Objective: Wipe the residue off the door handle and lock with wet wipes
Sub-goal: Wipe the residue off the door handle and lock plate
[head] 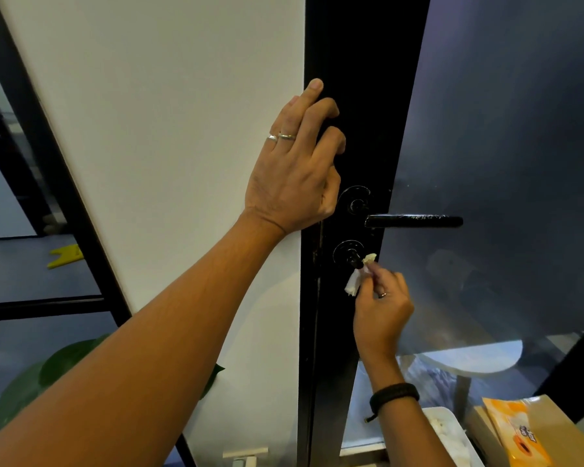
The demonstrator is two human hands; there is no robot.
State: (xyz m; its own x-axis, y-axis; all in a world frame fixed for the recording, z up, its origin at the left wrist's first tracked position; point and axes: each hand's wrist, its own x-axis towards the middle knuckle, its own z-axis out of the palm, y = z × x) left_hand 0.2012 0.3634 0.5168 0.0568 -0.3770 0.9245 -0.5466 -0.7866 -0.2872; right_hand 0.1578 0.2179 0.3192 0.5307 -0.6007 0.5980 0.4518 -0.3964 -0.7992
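Observation:
A black lever door handle (415, 221) sticks out to the right from a black door frame (351, 96), with pale residue along its top. Below it is the round black lock (349, 253) with a small knob. My right hand (381, 308) pinches a crumpled white wet wipe (358, 276) and presses it against the lock's knob. My left hand (297, 163) rests flat against the door's edge above the handle, fingers spread and curled around the frame, holding nothing.
An orange pack of wet wipes (516, 433) lies on a cardboard box (567, 429) at the lower right. Beside it stands a white bin (452, 436) with used wipes. Frosted glass (503, 129) fills the door. A white wall panel (166, 129) is left; green leaves (48, 375) lie below.

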